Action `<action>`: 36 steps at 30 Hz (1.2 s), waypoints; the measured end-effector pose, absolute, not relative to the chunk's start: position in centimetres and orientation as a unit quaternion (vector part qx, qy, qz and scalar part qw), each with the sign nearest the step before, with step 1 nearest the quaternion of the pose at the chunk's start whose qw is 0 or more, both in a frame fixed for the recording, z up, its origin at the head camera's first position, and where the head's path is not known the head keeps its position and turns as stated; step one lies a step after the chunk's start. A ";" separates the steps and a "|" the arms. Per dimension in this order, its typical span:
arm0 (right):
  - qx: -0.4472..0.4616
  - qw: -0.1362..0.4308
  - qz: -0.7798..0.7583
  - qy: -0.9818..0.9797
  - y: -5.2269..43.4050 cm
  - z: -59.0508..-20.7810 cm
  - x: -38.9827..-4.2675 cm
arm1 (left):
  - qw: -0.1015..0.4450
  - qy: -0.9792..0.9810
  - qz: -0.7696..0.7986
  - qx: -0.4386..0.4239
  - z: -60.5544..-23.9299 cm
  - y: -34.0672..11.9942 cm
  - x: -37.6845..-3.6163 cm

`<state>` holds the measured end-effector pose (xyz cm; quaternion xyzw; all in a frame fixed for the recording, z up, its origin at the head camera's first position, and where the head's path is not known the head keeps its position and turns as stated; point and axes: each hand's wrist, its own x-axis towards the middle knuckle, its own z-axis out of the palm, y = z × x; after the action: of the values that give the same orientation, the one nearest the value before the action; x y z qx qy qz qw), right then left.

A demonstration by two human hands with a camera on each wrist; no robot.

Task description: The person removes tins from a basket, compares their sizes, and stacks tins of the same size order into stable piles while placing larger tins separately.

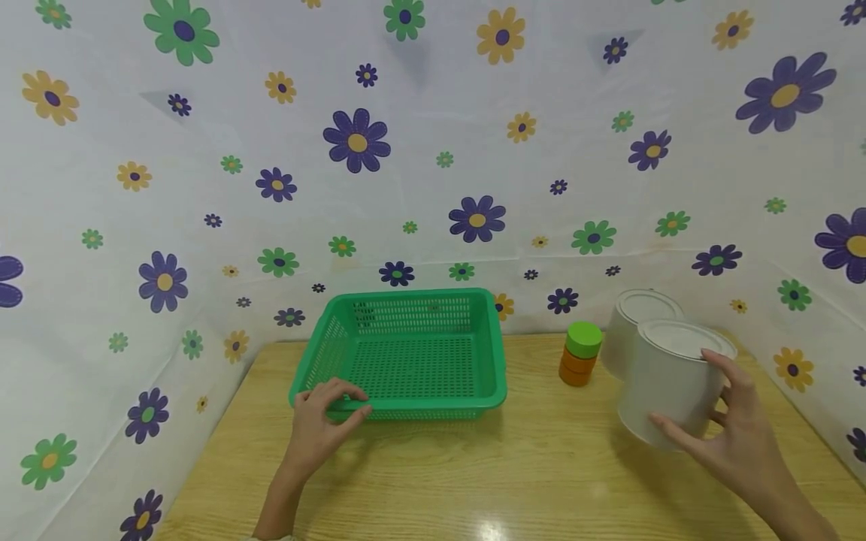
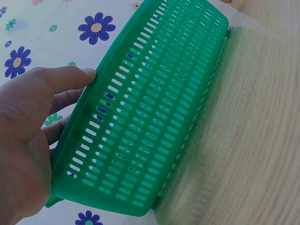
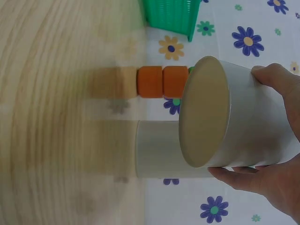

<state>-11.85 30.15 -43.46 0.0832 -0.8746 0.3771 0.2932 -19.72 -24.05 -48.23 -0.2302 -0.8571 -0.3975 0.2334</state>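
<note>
At its near left rim my left hand (image 1: 322,421) grips the green plastic basket (image 1: 497,361), thumb on the outside and fingers over the edge. The left wrist view shows the slotted side of the basket (image 2: 140,117) close to that hand. My right hand (image 1: 734,428) holds a white round canister (image 1: 666,391) between thumb and fingers, tilted and raised above the table. In the right wrist view the beige lower end of this canister (image 3: 206,112) shows. A second white canister (image 1: 619,338) stands behind it, partly hidden.
An orange jar with a green lid (image 1: 578,353) stands left of the canisters. The basket sits on a wooden table (image 1: 433,481) with flowered white cloth (image 1: 419,188) behind and along both sides. Bare tabletop lies between the basket and the jar.
</note>
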 end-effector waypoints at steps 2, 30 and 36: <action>0.080 0.294 0.372 -0.877 30.5 -43.8 -12.0 | 0.233 -0.857 -0.397 -0.230 -48.2 -24.0 -19.7; 0.061 0.283 0.374 -0.881 33.2 -47.5 -12.6 | 0.236 -0.855 -0.400 -0.230 -47.7 -24.1 -19.5; 0.041 0.296 0.378 -0.876 33.2 -48.0 -12.1 | 0.235 -0.854 -0.402 -0.235 -47.8 -24.0 -19.6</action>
<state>-12.12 33.24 -48.01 0.0412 -0.8763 0.3779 0.2961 -19.63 -24.03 -47.83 -0.2346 -0.8536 -0.4016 0.2346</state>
